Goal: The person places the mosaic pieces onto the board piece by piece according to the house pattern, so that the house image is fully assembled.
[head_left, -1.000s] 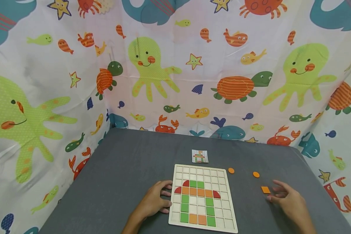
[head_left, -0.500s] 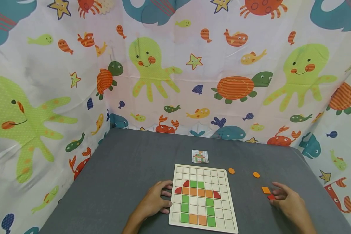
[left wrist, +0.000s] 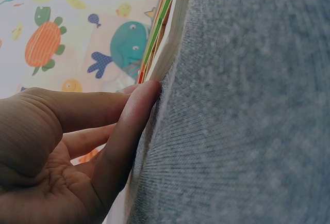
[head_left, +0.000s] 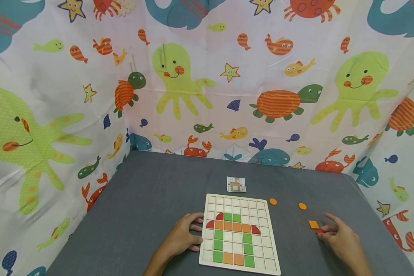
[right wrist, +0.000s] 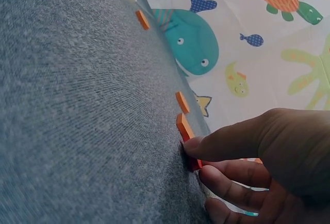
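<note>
A cream grid board [head_left: 228, 236] lies at the front of the grey table, bearing green and orange squares and several red quarter-round tiles. My left hand [head_left: 181, 235] rests along its left edge with relaxed fingers; in the left wrist view a fingertip [left wrist: 150, 91] touches the board's side. Right of the board, my right hand [head_left: 343, 239] pinches a small red tile [right wrist: 195, 163] between thumb and index finger, close to the table. The red tile is partly covered by the thumb. Just beyond it lies an orange square tile [head_left: 313, 224].
Two orange round tiles [head_left: 273, 201] lie beyond the board's right side, one of them farther right. A small card with a coloured grid pattern [head_left: 236, 184] lies behind the board. A sea-animal curtain [head_left: 207, 96] hangs around the table's far edge and sides.
The red tile came more into view half a second ago as my right fingers shifted; now the thumb and index finger close on it. The left hand and board stay put.
</note>
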`<move>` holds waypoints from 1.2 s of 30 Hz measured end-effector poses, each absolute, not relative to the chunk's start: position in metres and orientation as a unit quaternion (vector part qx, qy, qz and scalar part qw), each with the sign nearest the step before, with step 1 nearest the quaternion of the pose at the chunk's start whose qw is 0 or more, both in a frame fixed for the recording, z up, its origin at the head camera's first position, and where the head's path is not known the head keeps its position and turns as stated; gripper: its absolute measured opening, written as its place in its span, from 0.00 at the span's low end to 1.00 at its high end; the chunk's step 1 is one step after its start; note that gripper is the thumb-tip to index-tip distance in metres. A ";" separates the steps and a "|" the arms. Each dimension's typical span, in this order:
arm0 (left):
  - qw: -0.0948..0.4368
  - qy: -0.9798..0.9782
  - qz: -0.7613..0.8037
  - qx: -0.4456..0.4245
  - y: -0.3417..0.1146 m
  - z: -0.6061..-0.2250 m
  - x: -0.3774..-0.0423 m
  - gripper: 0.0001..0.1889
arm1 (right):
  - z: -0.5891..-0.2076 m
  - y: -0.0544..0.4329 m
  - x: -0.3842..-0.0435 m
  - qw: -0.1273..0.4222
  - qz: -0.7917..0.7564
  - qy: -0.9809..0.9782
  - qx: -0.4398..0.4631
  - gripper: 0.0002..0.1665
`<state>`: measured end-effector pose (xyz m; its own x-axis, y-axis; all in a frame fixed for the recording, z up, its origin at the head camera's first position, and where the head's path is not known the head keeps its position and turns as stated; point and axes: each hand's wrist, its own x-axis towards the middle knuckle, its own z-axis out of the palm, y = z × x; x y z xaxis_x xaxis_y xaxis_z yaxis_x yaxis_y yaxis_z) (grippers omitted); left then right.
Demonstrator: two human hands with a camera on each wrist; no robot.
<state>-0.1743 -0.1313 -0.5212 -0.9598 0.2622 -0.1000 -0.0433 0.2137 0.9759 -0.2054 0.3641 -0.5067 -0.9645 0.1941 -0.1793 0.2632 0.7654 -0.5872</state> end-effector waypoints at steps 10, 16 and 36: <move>0.125 0.782 0.606 0.067 -0.130 -0.520 -0.176 0.40 | -0.496 0.351 -0.207 0.025 -0.308 0.946 0.094 0.50; 0.125 0.783 0.605 0.067 -0.129 -0.520 -0.176 0.40 | -0.492 0.328 -0.211 0.003 -0.312 0.949 0.047 0.50; 0.124 0.779 0.611 0.070 -0.130 -0.523 -0.176 0.41 | -0.496 0.248 -0.213 -0.038 -0.369 0.927 -0.060 0.45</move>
<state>-0.1760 -0.1301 -0.5228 -0.9596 0.2603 -0.1068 -0.0418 0.2434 0.9690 -0.2126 0.2481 -0.4965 -0.9899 -0.0837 0.1140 -0.1392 0.7198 -0.6801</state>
